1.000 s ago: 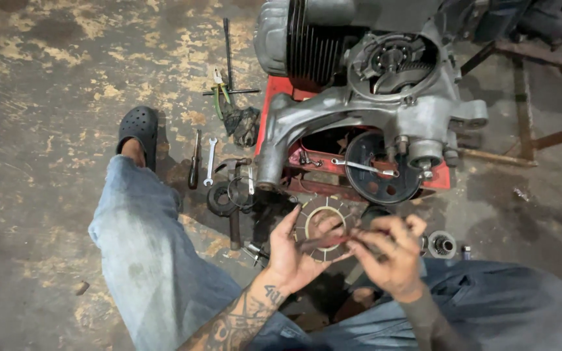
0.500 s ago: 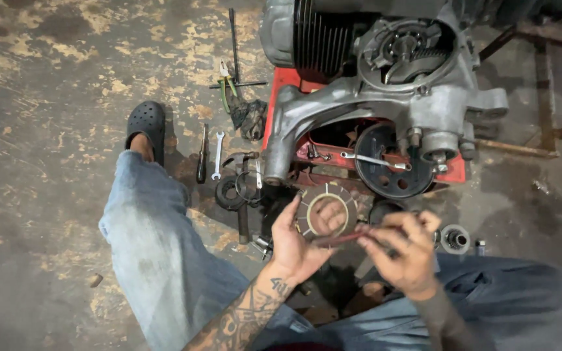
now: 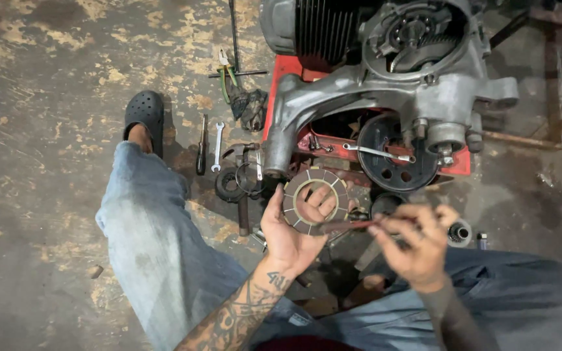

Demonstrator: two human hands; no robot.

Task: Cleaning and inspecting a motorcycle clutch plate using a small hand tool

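a: what's the left hand [image 3: 291,237] got?

b: a ring-shaped clutch plate [image 3: 315,200], gripped flat against palm and fingers, just below the engine [image 3: 385,97] on its red stand [image 3: 281,78].

a: and the right hand [image 3: 414,244]?

b: fingers pinched shut on a thin dark flat piece [image 3: 349,225], its tip touching the plate's lower rim.

a: the floor?

b: a wrench [image 3: 217,147] and screwdriver [image 3: 201,146] lie near the black clog [image 3: 144,114].

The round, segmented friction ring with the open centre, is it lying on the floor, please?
No, the round segmented friction ring is held up in the left hand, fingers showing through its centre.
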